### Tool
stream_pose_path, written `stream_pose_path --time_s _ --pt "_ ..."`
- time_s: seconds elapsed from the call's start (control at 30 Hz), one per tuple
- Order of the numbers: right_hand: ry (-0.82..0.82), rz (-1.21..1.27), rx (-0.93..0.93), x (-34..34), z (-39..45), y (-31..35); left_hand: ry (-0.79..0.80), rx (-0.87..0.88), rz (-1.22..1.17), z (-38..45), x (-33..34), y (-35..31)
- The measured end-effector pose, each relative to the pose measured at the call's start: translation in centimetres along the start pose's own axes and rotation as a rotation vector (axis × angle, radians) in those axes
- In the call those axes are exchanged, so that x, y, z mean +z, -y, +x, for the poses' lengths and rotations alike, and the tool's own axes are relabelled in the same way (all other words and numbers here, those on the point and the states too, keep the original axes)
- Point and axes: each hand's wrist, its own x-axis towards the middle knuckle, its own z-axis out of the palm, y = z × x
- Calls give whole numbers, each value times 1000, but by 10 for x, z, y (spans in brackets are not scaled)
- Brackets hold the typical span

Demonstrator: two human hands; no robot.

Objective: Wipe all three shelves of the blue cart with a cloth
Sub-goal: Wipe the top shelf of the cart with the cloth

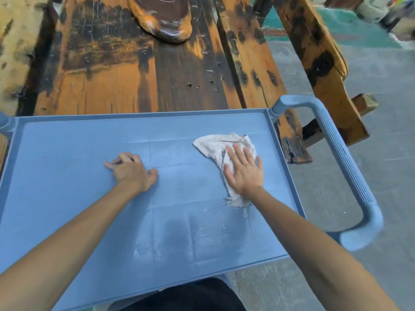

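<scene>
The flat right hand (244, 171) is pressing the cloth (221, 145) on the cart's top shelf (74, 198), the left hand (132, 170) is resting curled and empty, and 2 lower shelves likely remain.

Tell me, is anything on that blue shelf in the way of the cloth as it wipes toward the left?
Only the left hand, resting with curled fingers on the top shelf left of the cloth. The right hand presses flat on the cloth. Nothing else lies on the shelf.

One blue cart (67, 164), one shelf visible. One cloth (221, 145). Two hands: left hand (131, 170), right hand (246, 172). One wooden table (112, 81).
</scene>
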Motion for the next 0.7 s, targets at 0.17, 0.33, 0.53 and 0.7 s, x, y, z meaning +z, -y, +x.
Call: stream_pose_path --time_s 0.17,0.33,0.53,0.7 --pt "60 -86 79 -18 2 -44 -32 19 68 -1 12 3" --pt "114 -105 219 -33 -21 -79 -66 38 94 -1 16 6" --pt "224 -203 369 -33 -50 -76 -62 51 111 -3 15 6" --pt "407 -162 519 -33 -68 -70 -87 65 98 -6 18 9"
